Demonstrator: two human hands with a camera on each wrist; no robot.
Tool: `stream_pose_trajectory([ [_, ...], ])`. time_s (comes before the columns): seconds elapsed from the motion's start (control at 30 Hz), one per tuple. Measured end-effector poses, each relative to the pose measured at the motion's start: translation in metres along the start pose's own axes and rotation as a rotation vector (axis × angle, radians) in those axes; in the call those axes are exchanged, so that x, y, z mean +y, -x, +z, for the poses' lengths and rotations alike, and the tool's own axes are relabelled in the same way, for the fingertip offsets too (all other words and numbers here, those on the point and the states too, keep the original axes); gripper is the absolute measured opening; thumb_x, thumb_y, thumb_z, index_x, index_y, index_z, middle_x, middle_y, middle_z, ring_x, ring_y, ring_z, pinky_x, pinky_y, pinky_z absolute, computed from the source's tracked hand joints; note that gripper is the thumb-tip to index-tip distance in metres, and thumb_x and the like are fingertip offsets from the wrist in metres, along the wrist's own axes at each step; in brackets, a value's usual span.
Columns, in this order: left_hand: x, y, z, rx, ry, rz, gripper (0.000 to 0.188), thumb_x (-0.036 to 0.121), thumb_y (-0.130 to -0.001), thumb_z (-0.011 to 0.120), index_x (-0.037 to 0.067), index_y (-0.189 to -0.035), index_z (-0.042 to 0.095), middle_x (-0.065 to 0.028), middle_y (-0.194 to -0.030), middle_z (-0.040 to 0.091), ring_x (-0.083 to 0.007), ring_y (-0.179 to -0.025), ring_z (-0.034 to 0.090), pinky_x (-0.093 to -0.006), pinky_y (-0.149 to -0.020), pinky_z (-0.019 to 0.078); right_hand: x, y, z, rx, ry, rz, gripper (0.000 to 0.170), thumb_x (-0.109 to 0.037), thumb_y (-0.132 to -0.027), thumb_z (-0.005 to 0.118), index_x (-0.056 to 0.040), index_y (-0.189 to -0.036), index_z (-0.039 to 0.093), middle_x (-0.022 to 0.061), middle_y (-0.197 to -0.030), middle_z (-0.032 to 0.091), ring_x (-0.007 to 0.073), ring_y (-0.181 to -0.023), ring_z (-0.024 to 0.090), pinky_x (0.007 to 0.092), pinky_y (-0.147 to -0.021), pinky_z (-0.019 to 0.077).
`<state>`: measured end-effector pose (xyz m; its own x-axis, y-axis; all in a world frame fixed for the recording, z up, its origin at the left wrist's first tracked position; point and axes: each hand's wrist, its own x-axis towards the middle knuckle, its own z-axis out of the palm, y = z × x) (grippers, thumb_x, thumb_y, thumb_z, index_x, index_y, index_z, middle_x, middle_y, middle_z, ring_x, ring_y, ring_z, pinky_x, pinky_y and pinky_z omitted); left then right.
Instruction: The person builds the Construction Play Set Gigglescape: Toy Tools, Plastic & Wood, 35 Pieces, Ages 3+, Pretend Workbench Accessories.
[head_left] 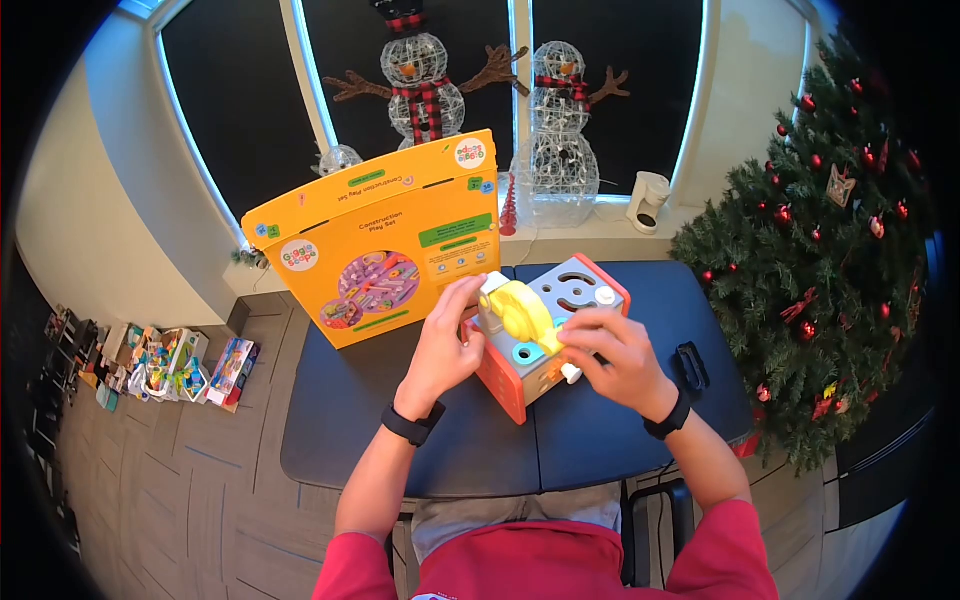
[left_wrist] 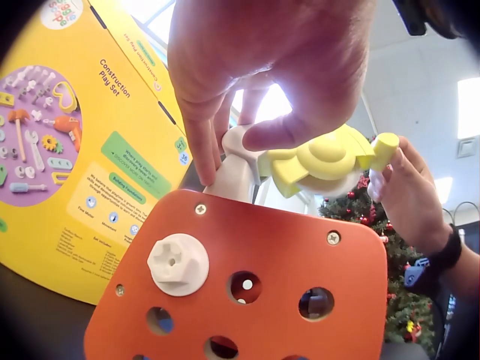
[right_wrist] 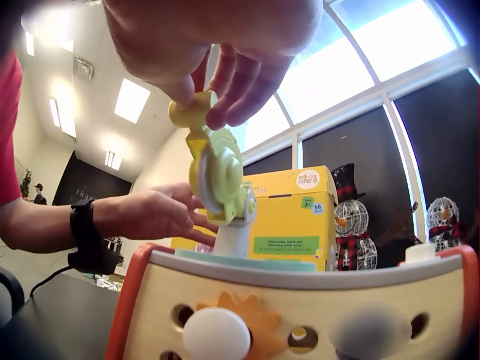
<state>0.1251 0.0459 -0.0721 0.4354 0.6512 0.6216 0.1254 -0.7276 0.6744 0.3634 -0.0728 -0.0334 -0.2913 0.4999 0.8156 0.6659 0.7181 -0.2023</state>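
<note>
A wooden toy workbench [head_left: 592, 287] with orange-red end panels stands on the table. A yellow toy circular saw [head_left: 522, 312] with a round guard sits on a grey post [left_wrist: 234, 176] at its top. My left hand [head_left: 448, 338] grips that post between thumb and fingers in the left wrist view. With thumb and fingertips, my right hand [head_left: 618, 358] pinches the saw's yellow handle end [right_wrist: 193, 114]. On the front face are an orange gear [right_wrist: 262, 330] and a white knob [right_wrist: 216, 334]. A white hex bolt [left_wrist: 178, 264] is set in the end panel.
A yellow Construction Play Set box [head_left: 300, 305] stands upright at the table's back left. A dark object [head_left: 691, 367] lies at the right side of the dark table [head_left: 640, 440]. A Christmas tree [head_left: 790, 260] rises at the right; wire snowmen [head_left: 563, 140] stand by the windows.
</note>
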Motion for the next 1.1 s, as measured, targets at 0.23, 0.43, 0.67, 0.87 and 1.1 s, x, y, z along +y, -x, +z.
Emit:
stream_pose_trajectory([
  [0.23, 0.004, 0.000, 0.001, -0.011, 0.022, -0.014, 0.077, -0.017, -0.073, 0.043, 0.003, -0.147, 0.051, -0.0179, -0.144, 0.053, -0.0334, -0.130, 0.060, -0.0399, -0.106, 0.0557, 0.007, 0.026, 0.002, -0.253, 0.022, -0.025, 0.022, -0.009, -0.082, 0.083, -0.0103, -0.102, 0.073, 0.0031, -0.102, 0.069, 0.0241, -0.083, 0.071, 0.0361, -0.071, 0.0575],
  [0.43, 0.003, 0.001, 0.001, -0.016, 0.021, -0.027, 0.078, -0.016, -0.074, 0.044, 0.004, -0.149, 0.049, -0.0176, -0.145, 0.052, -0.0334, -0.133, 0.058, -0.0405, -0.107, 0.0547, 0.000, -0.009, -0.008, -0.030, -0.013, 0.022, 0.028, -0.003, -0.082, 0.081, -0.0074, -0.108, 0.073, 0.0065, -0.107, 0.070, 0.0239, -0.083, 0.071, 0.0354, -0.071, 0.0581],
  [0.67, 0.004, 0.001, 0.002, 0.001, 0.024, -0.038, 0.077, -0.016, -0.075, 0.045, 0.003, -0.149, 0.049, -0.0172, -0.145, 0.053, -0.0328, -0.130, 0.060, -0.0401, -0.106, 0.0556, -0.002, -0.025, -0.006, -0.005, -0.034, 0.021, 0.030, 0.003, -0.080, 0.080, -0.0058, -0.107, 0.075, 0.0094, -0.106, 0.072, 0.0273, -0.096, 0.073, 0.0351, -0.078, 0.0606],
  [0.87, 0.001, 0.001, 0.002, 0.012, 0.016, -0.031, 0.076, -0.016, -0.075, 0.045, 0.003, -0.148, 0.051, -0.0171, -0.144, 0.054, -0.0320, -0.129, 0.061, -0.0398, -0.104, 0.0567, 0.001, -0.021, -0.003, -0.019, -0.058, 0.007, 0.028, 0.001, -0.084, 0.078, -0.0045, -0.110, 0.072, 0.0090, -0.109, 0.069, 0.0271, -0.094, 0.070, 0.0365, -0.079, 0.0581],
  [1.1, 0.004, 0.002, 0.001, 0.027, 0.029, -0.047, 0.075, -0.015, -0.076, 0.045, 0.004, -0.148, 0.052, -0.0174, -0.144, 0.054, -0.0318, -0.127, 0.062, -0.0402, -0.104, 0.0566, 0.010, 0.008, -0.004, -0.149, -0.112, 0.037, 0.024, -0.005, -0.082, 0.082, -0.0080, -0.105, 0.074, 0.0059, -0.106, 0.070, 0.0250, -0.092, 0.071, 0.0362, -0.077, 0.0578],
])
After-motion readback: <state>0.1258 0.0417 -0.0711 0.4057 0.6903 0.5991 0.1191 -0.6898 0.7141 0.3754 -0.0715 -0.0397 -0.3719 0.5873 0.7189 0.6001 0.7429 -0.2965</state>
